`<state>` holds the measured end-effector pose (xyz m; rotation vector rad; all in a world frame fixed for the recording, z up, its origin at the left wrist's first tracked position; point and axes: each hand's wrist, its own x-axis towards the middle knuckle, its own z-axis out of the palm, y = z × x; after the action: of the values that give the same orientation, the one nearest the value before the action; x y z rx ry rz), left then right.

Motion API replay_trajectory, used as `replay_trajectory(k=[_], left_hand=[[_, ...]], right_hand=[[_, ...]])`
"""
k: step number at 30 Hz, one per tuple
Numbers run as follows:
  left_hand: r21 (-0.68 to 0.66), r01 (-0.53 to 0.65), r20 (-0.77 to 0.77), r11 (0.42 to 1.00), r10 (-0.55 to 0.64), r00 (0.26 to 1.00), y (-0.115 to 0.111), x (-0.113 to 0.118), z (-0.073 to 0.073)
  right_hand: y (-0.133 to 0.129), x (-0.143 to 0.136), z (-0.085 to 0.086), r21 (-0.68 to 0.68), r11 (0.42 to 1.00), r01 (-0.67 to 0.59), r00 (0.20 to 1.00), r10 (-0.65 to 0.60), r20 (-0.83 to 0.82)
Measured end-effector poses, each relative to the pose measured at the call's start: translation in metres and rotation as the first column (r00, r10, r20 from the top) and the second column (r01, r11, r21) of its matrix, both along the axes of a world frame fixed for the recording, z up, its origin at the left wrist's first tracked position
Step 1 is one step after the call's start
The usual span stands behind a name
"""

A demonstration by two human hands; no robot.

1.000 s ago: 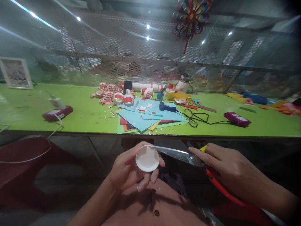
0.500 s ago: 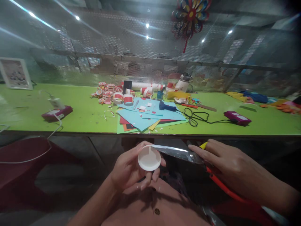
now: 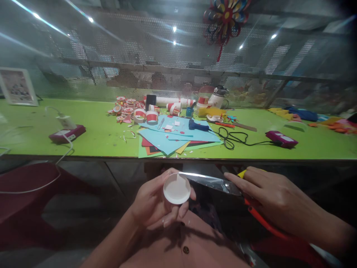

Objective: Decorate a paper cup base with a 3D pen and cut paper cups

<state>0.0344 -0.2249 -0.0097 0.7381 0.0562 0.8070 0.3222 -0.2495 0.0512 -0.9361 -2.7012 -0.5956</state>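
My left hand [image 3: 152, 199] is closed round a small, shallow white paper cup piece [image 3: 176, 189], its round opening tilted up toward me. In my right hand [image 3: 276, 197] is a pair of scissors [image 3: 209, 181] with red and yellow handles. Their long blades look closed or nearly so and point left, with the tips at the upper rim of the cup piece. Both hands are in front of my body, below the table's front edge. My right fingers hide part of the handles.
On the green table [image 3: 106, 143] lie blue paper sheets [image 3: 167, 143], a dark blue glue gun [image 3: 198, 126] with a black cord, and red-and-white cup pieces [image 3: 152, 117]. Purple power sockets [image 3: 281, 139] sit at both sides. A white flask [image 3: 219, 98] stands behind.
Both hands stay almost in place. The scissors' blades have shifted very slightly at the rim of the cup piece, and my left lower fingers have moved a little.
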Motion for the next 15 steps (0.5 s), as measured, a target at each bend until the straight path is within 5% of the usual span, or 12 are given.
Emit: replay_trajectory(k=[10, 15], left_hand=[[-0.11, 0.044, -0.105, 0.993, -0.056, 0.993, 0.001, 0.0, 0.0066], [-0.134, 0.031, -0.105, 0.99, -0.045, 0.993, 0.003, -0.0006, 0.0029]], right_hand=[[0.0001, 0.0011, -0.0053, 0.001, 1.0, 0.026, 1.0, -0.026, 0.004], [-0.0006, 0.0049, -0.0087, -0.104, 0.994, 0.038, 0.999, -0.041, -0.025]])
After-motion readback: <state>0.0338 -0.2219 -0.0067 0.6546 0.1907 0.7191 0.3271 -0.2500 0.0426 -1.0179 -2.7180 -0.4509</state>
